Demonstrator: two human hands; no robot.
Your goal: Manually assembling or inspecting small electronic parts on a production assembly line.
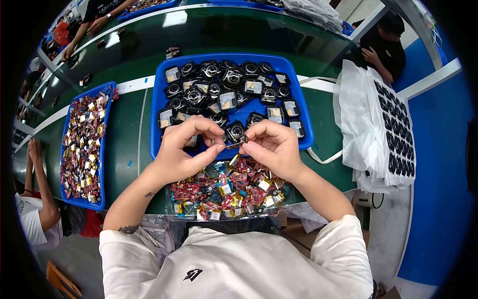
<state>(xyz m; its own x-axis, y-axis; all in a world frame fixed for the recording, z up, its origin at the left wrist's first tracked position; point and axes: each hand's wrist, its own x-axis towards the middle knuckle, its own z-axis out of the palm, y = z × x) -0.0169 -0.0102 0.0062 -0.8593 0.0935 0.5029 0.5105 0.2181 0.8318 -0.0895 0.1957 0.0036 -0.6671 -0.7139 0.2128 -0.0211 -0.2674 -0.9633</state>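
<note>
Blue middle tray (307, 119) holds black watch cases (232, 78), clear tray (172, 209) red parts (238, 178).

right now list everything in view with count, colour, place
bench: 1, green, under trays
centre tray: 1, blue, middle
watch cases: many, black, centre tray
clear tray: 1, colourless, front
left tray: 1, blue, left
small parts: many, red, white, yellow, clear and left trays
wrap: 1 pile, white, right
black pieces: many, black, in rows, right
far trays: at least 2, blue, top edge
other people: at least 3, black or white tops, edges
held piece: 1, colour unclear, between hands
shirt: 1, white, bottom
left hand: 1, bare, pinching held piece
right hand: 1, bare, pinching held piece
</note>
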